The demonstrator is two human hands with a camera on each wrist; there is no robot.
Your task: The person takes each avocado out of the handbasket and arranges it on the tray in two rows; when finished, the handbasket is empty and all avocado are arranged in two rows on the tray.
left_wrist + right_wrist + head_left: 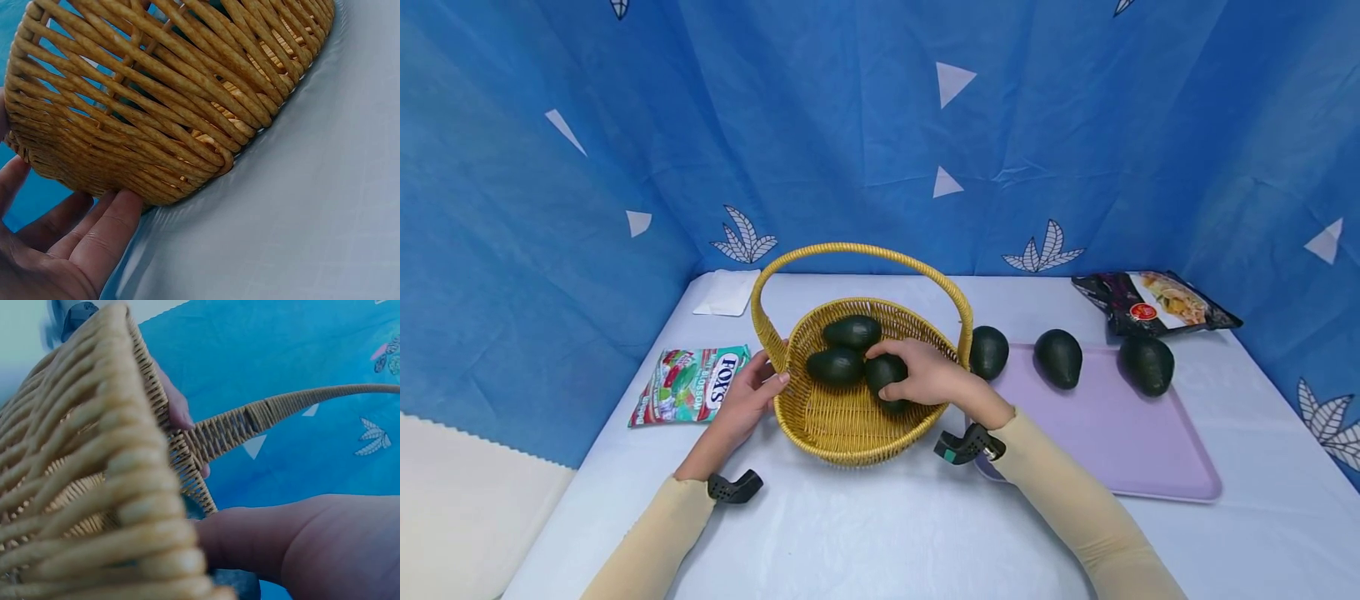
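Blue leaf-print cloth backdrop, pale table (pixel 865 533). One wicker basket (pixel 850 433) with hoop handle at centre. Six avocados total: three inside basket, three outside on the right. Right hand (pixel 925 375) reaching over rim, fingers curled round front avocado (pixel 886 375) in basket; other two avocados (pixel 852 332) (pixel 835 367) just behind, touching. Left hand (pixel 747 398) flat against basket's left outer wall, fingers straight, gripping nothing; same in left wrist view, fingertips (pixel 115 219) under weave (pixel 156 106). One lilac tray (pixel 1135 450) to the right, with avocados (pixel 988 352) (pixel 1058 358) (pixel 1147 364) along its far edge. Two snack bags: candy bag (pixel 688 385) left, dark packet (pixel 1153 302) far right. One white napkin (pixel 726 293) at back left.
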